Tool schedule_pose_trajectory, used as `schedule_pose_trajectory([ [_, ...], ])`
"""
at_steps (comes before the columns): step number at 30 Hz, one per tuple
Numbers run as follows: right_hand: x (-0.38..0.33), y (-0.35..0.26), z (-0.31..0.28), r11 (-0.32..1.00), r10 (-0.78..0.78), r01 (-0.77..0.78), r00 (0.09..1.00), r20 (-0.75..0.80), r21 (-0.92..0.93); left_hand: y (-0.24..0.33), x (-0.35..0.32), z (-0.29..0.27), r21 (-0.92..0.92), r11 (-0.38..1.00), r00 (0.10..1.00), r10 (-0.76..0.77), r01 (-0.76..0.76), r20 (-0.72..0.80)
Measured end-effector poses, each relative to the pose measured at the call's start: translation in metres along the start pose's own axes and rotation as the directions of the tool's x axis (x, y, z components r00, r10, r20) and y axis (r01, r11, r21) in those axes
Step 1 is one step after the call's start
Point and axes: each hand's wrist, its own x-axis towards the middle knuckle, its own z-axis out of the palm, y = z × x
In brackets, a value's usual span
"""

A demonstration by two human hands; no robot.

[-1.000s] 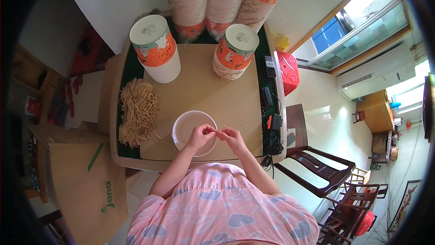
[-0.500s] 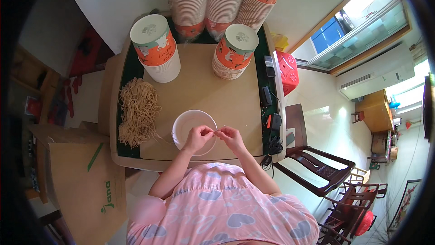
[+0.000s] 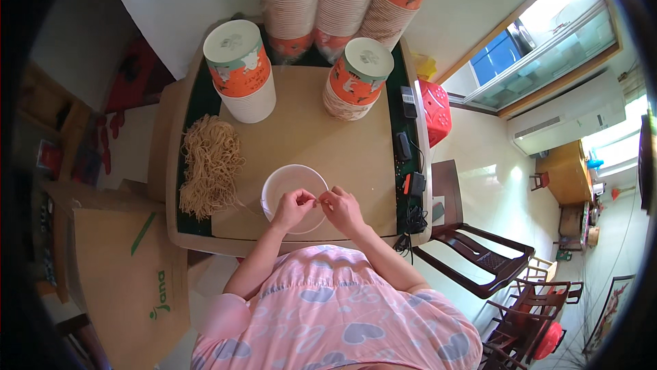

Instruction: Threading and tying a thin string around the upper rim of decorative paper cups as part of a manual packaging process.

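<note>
Both hands hover over the white bowl [image 3: 294, 195] near the counter's [image 3: 342, 144] front edge, much as a second ago. The left hand [image 3: 293, 207] and right hand [image 3: 342, 210] have drawn closer, fingertips pinching a thin strand between them; the noodle pile [image 3: 209, 164] lies untouched beside.

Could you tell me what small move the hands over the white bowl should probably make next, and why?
Probably lower the pinched piece into the white bowl. The left hand and right hand meet fingertip to fingertip directly over it, holding something too small to identify, and the pile of tan strands lies beside it on the table.
</note>
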Motion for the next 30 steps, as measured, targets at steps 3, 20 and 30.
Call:
schedule_pose_trajectory([
  [3,0.001,-0.004,0.003,1.000,-0.026,0.026,1.000,-0.002,0.006,0.001,-0.001,-0.003,0.010,1.000,1.000,0.004,-0.004,0.002],
  [20,0.004,-0.009,0.011,0.992,-0.020,0.018,1.000,0.010,0.125,0.011,-0.004,-0.014,-0.077,0.995,0.996,-0.069,0.065,-0.059],
  [30,0.003,-0.009,0.008,0.983,0.004,-0.004,1.000,0.000,0.181,0.013,-0.003,-0.013,-0.142,0.987,0.994,-0.091,0.081,-0.066],
])
